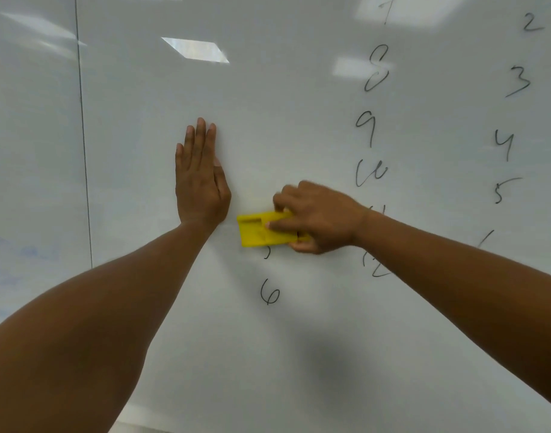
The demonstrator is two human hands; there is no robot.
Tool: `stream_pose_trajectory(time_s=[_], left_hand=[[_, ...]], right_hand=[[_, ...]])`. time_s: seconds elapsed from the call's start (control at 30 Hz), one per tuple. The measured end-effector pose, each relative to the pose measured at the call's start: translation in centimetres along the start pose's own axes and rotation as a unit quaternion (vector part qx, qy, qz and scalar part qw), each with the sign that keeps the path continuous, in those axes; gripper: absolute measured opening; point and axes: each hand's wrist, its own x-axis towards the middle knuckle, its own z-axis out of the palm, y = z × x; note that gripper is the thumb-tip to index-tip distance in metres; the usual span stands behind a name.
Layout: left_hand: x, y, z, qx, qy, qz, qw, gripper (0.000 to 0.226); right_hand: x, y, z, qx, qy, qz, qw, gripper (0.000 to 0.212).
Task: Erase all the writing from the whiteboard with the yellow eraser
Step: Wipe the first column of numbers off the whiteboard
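Note:
The whiteboard (268,104) fills the view. My right hand (318,218) grips the yellow eraser (257,231) and holds it flat against the board, just right of my left wrist. A stroke of a digit shows below the eraser's lower edge. My left hand (200,179) lies flat on the board with straight fingers pointing up. A handwritten 6 (269,292) sits below the eraser. A column of numbers 8 (375,70), 9, 10 runs down the middle right, partly hidden by my right forearm. Further right are 2, 3 (519,82), 4, 5.
A dark vertical seam (83,135) separates this board panel from another at the left, which carries faint bluish smudges (21,251). Ceiling light reflections (196,50) glare on the upper board. The board's bottom edge shows at the lower left.

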Motion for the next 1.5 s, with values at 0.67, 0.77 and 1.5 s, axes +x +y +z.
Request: stream_pose_trajectory(time_s=[0.67, 0.77, 1.5], left_hand=[[-2.0, 0.4, -0.3, -0.002, -0.012, -0.013, 1.0, 0.054], [-2.1, 0.4, -0.3, -0.001, -0.008, -0.017, 1.0, 0.054], [-3.1, 0.1, -0.1, 0.004, -0.016, -0.025, 1.0, 0.055]], right_hand=[[-2.2, -4.0, 2.3, 0.036, -0.081, -0.053, 0.995, 0.034], [-1.8, -2.8, 1.6, 0.006, -0.037, -0.029, 0.999, 0.035], [-2.3, -3.5, 1.8, -0.001, -0.001, 0.068, 0.998, 0.038]])
